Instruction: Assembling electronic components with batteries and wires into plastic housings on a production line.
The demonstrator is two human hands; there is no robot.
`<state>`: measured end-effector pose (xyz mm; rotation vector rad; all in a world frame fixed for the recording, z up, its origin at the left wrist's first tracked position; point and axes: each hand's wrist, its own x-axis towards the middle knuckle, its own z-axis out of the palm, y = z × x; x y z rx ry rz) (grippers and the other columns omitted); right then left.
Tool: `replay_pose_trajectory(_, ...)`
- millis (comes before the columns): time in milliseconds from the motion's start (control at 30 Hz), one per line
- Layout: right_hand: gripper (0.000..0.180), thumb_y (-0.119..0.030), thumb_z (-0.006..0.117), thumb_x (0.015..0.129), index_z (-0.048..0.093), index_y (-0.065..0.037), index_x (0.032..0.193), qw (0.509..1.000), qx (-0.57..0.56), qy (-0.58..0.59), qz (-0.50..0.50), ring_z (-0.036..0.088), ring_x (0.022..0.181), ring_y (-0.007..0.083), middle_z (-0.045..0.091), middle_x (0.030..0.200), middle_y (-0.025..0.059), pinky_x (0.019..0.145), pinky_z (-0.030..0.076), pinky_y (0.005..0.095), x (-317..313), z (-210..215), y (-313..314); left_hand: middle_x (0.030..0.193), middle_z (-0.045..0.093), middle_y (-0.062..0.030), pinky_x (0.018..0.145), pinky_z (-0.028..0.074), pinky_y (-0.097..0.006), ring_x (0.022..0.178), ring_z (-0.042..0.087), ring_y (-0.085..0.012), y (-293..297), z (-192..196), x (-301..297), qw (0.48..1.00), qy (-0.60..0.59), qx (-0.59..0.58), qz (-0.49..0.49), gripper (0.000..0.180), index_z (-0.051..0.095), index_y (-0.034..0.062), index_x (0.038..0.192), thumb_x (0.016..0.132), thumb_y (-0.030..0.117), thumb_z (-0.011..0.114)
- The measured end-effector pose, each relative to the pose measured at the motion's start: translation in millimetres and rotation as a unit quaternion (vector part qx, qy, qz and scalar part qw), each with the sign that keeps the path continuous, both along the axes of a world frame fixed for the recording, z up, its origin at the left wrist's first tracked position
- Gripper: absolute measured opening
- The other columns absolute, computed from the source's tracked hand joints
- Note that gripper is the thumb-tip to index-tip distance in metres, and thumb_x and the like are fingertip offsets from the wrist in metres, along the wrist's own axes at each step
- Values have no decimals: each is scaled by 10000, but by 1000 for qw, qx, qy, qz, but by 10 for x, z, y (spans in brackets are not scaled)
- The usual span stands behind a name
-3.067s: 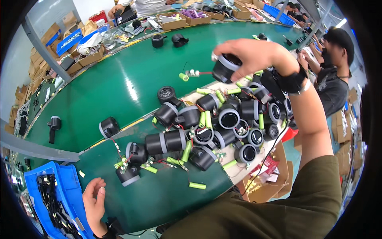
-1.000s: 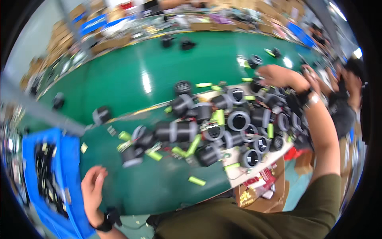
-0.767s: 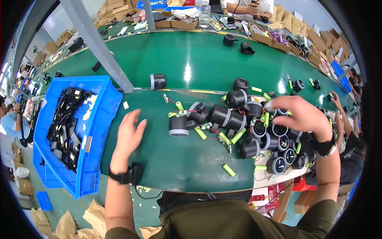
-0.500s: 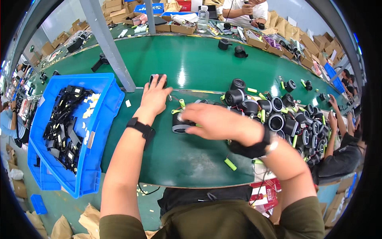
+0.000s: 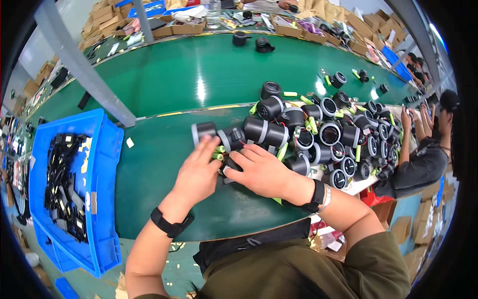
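Note:
My left hand [image 5: 195,173] is over the green work surface with its fingers stretched forward. Its slightly blurred fingertips are beside a black cylindrical housing with a grey rim [image 5: 204,130] and a small lime-green battery [image 5: 217,155]. My right hand [image 5: 261,172] curls its fingers over another black cylindrical housing [image 5: 230,164], mostly hidden under the fingers and thumb. Just beyond the hands lie another black housing with a grey rim [image 5: 231,137] and a pair of housings end to end [image 5: 265,131]. A black band circles each wrist.
To the right spreads a heap of black housings [image 5: 329,133], green batteries and wires. A blue bin [image 5: 107,164] of black parts stands at the left. Beyond lies a green belt [image 5: 164,79], with a grey post [image 5: 82,65] at its near side. Another person [image 5: 423,159] works at the right.
The view has shifted right. My left hand has come back from the far housing toward my right hand. My right hand has lowered onto a housing. More housings now lie grouped in front of the hands.

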<state>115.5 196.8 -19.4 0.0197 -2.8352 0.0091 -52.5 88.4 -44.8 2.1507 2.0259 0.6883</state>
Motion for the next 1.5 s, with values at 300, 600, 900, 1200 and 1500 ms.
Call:
replay_pose_trajectory(300,273,-152,589,755,521,-76,1008,996,-53,-53,-54,496,1079,307,507,1127,131,917,406,427,520,185,97,1392,276,-248,915,449,-381,1218,414,-347,128,115,433,992,-38,-74,-91,275,577,1,947,717,110,680)
replay_pose_trajectory(600,356,-228,705,732,586,-23,998,973,-201,-70,-87,541,995,338,568,1051,166,849,447,399,672,675,1176,1159,558,-169,862,455,-362,1040,561,-306,-507,454,-27,979,-162,6,122,392,532,7,1123,758,74,659)
replay_pose_trajectory(900,525,-301,672,768,520,-20,1185,878,-105,-272,-380,577,1001,321,594,1101,180,858,455,380,956,787,3231,1082,577,-186,850,449,-345,990,580,-299,-315,575,-257,968,-186,10,171,397,512,-20,1145,772,57,622)
replay_pose_trajectory(1200,794,-416,756,646,404,12,1215,843,-230,-369,-318,557,1005,363,568,1081,228,859,428,397,993,72,3380,1110,568,-143,870,436,-312,1013,566,-216,-223,54,-587,909,-335,-38,245,367,475,-33,1194,840,36,543)
replay_pose_trajectory(1500,712,-241,798,591,452,-28,1175,890,-294,-279,-209,608,867,284,603,959,152,752,470,361,1097,1176,2643,1101,568,-134,872,424,-287,985,564,-181,-113,-119,-646,894,-358,-70,259,310,482,-41,1181,892,67,508)
